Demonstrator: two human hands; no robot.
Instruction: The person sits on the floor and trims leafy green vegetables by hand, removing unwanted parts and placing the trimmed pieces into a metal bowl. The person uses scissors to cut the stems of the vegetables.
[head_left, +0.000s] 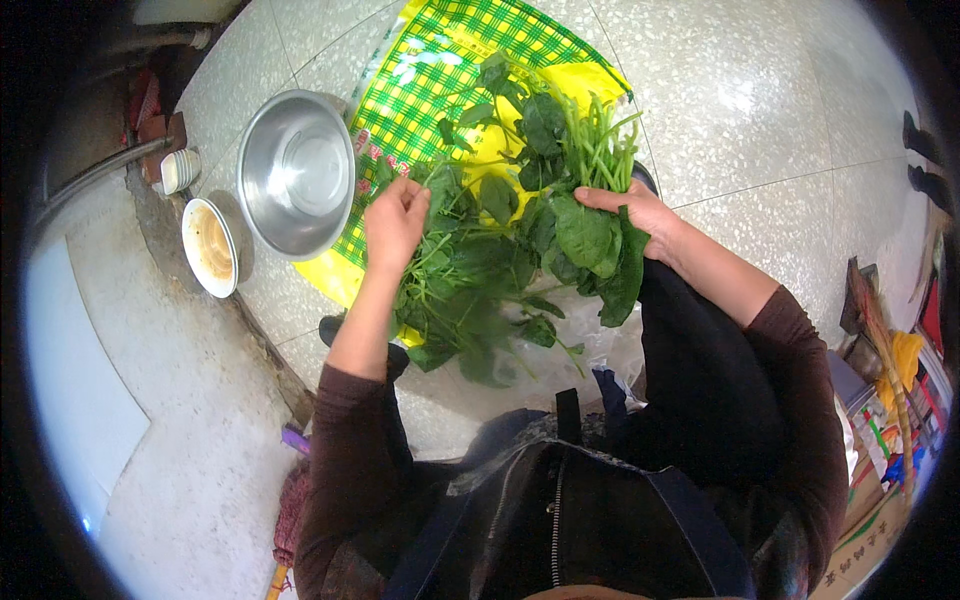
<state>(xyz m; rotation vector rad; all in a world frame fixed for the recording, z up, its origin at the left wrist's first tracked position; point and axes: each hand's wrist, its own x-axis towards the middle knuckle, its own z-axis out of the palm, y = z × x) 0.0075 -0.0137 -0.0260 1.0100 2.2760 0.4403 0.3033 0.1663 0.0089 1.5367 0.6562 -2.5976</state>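
My right hand (637, 214) grips a bunch of leafy greens (589, 232), its pale cut stems pointing away from me and broad leaves hanging below the thumb. To the left, my left hand (397, 221) has its thumb and fingers pinched together at the edge of a loose pile of greens (465, 262); whether a stem is between them is hidden. The pile lies on a yellow and green checked plastic sack (412, 97) spread on the floor. Some sprigs trail over the sack's far part, between the hands.
Left of the sack stands a wide stainless steel basin (296, 176). Beyond it are a white bowl with brown residue (210, 247) and a small stack of white containers (180, 171) by the wall. Clear plastic (600, 330) lies near my knees. A broom (874, 315) and clutter are at right.
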